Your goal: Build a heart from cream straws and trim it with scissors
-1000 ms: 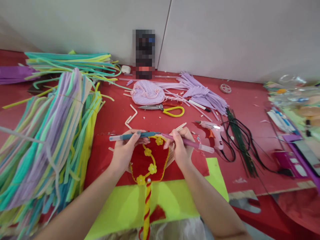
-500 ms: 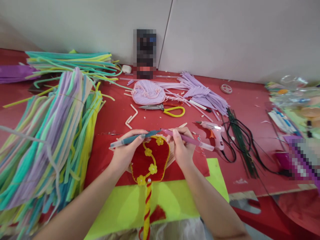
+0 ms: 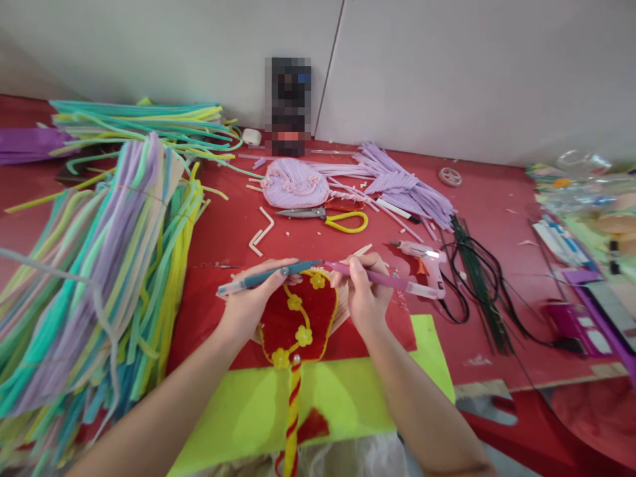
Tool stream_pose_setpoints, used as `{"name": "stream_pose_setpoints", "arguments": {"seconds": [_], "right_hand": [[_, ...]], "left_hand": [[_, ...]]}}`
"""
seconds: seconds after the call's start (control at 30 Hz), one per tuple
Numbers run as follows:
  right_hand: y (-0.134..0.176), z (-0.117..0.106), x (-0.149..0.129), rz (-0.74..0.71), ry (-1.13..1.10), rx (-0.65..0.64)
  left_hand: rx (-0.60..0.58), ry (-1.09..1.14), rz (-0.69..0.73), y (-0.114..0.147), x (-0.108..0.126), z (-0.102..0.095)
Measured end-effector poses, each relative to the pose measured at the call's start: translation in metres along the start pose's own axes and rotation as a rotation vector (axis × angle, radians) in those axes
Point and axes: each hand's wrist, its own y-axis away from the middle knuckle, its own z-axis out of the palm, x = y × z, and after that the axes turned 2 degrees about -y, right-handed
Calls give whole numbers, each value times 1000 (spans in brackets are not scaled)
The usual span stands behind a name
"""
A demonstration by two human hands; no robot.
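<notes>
Left hand (image 3: 254, 286) grasping blue pen (image 3: 258, 277), long axis near-crosswise, tip toward right hand (image 3: 366, 286); latter grasping pink pen (image 3: 390, 280), tip leftward; red panel (image 3: 273, 324) between hands

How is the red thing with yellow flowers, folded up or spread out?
Spread out: the red piece shows its broad face, with yellow flowers across it.

The left forearm (image 3: 166, 394) and right forearm (image 3: 420, 391) slant inward over the near edge of the tabletop (image 3: 318, 242). The left hand (image 3: 257, 285) and right hand (image 3: 365, 291) face each other, apart, thumbs pressed toward bent fingers, pinching.
</notes>
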Motion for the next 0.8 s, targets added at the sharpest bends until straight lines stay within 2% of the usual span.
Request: {"name": "stream_pose_setpoints", "arguments": {"seconds": [0.6, 0.8], "right_hand": [[-1, 0, 2, -5, -30, 19], [0, 0, 2, 0, 20, -1]], "left_hand": [[-26, -1, 13, 1, 0, -1], [-13, 2, 4, 2, 3, 1]]}}
